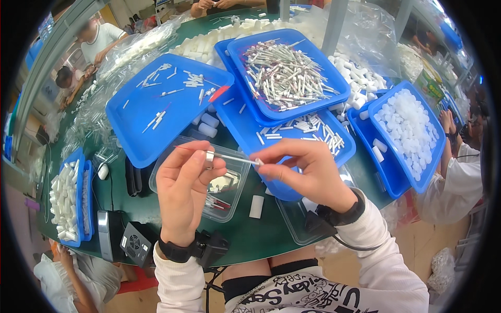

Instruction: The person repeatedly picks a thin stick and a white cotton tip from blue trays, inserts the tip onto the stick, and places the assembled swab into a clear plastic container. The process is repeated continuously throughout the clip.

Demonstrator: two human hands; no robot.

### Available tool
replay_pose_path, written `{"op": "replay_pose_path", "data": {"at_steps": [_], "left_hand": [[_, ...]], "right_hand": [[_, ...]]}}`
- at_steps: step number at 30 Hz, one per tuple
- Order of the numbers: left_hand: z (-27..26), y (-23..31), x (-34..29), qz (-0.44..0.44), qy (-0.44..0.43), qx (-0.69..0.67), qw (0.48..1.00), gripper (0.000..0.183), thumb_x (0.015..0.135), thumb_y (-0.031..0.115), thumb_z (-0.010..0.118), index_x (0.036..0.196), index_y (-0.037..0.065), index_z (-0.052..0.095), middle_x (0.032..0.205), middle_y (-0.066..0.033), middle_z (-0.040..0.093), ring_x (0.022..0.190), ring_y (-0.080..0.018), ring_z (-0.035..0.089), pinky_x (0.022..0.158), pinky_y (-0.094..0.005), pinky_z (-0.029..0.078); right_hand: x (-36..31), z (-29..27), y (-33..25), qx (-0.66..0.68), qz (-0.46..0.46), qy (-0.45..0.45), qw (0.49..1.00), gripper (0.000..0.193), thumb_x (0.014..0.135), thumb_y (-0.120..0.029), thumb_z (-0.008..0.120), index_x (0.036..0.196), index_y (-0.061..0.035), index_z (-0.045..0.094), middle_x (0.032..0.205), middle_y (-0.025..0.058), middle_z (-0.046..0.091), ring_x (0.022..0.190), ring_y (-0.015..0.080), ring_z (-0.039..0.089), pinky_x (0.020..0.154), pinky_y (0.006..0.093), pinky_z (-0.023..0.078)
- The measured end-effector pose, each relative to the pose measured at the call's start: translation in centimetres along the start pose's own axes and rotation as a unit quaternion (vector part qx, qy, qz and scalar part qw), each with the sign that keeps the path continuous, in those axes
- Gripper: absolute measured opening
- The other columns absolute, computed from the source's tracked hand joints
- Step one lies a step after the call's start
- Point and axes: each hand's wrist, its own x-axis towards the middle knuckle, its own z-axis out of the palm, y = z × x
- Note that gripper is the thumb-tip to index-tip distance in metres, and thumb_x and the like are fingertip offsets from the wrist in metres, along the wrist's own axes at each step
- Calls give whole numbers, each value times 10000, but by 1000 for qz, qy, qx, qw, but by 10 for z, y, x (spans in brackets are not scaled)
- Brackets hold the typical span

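Thin rod [235,157] between left hand [182,175] and right hand [302,166]
Its long axis runs crosswise, dipping slightly rightward; each hand's fingertips pinch it toward opposite ends (so neither is nearer).

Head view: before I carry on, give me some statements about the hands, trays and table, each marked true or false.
1. The left hand and right hand both hold one thin rod. True.
2. The tray heaped with thin sticks is red. False: that heaped tray is blue.
3. A white cylinder sits on the green table. True.
4. Only the left wrist wears a black band. False: both wrists do, left and right.
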Motion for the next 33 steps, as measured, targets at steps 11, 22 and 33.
{"op": "replay_pose_path", "data": {"at_steps": [11,22,33], "left_hand": [[-3,-4,0,3,2,-14,1000,210,941,62,554,1100,-67,600,966,-117,654,847,-201,677,765,-308,576],[11,-11,-6,53,-75,215,972,187,819,-106,640,1001,-69,663,1008,-123,642,918,-191,654,830,-298,550],[15,-11,-8,120,-57,349,928,131,779,-81,688,902,-37,682,894,-105,661,809,-151,663,727,-256,559]], "right_hand": [[0,1,-1,48,3,-30,998,170,863,-64,658,1019,-66,725,828,32,652,717,99,621,569,229,490],[4,6,11,-251,-253,96,929,122,793,-35,704,911,-65,689,745,79,642,660,236,624,559,303,487],[2,5,12,-270,-298,72,913,114,785,-33,708,879,-57,648,717,61,620,608,226,609,524,307,474]]}}
